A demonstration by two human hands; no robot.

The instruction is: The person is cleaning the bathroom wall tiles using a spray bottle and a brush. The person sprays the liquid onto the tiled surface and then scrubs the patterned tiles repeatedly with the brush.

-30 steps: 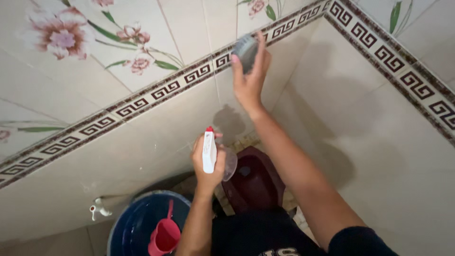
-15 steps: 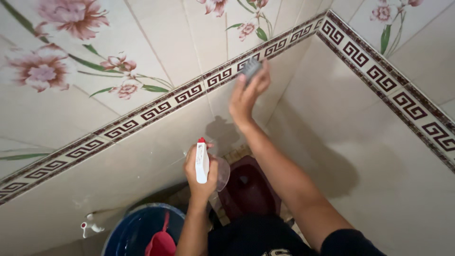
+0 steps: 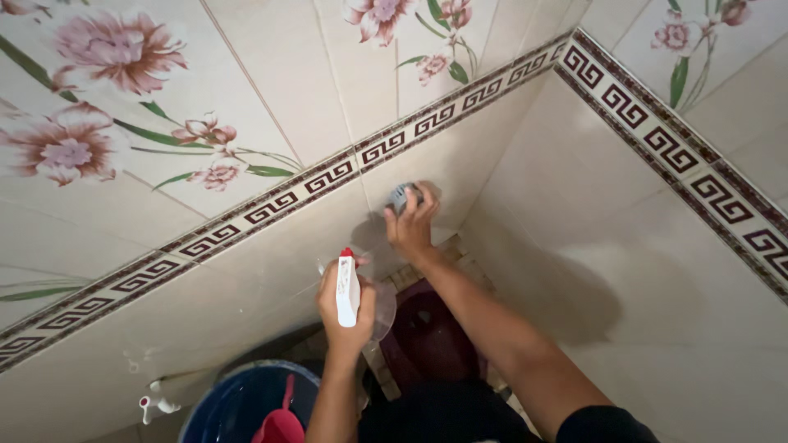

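Right hand (image 3: 410,226): fingers curled closed around a small grey scrubbing pad (image 3: 400,197), pressing it flat against the plain beige wall tile (image 3: 271,271), centre of frame, just below the brown key-pattern border strip (image 3: 328,176). Compared with the two earlier frames, this hand has dropped: a second ago the pad sat on the border strip near the corner, high in the frame; now it is below the strip on the plain tile, and the forearm reaches lower and further left.

Left hand (image 3: 346,308): wrapped shut around the neck of a spray bottle (image 3: 349,287) with a white trigger head and red nozzle tip, clear body showing to the right of the fingers. Bottle upright, held off the wall, just below and left of the right hand, not touching it. Its position has barely changed across the frames.

Surroundings: floral tiles (image 3: 123,98) fill the upper left above the strip. The two walls meet in a corner right of centre. Below the hands, a dark maroon squat toilet pan (image 3: 431,328). Lower left: blue bucket (image 3: 230,406) with a pink-red dipper (image 3: 281,422) inside, and a white tap (image 3: 156,402) on the wall just left of it. Dark clothing at the bottom edge.
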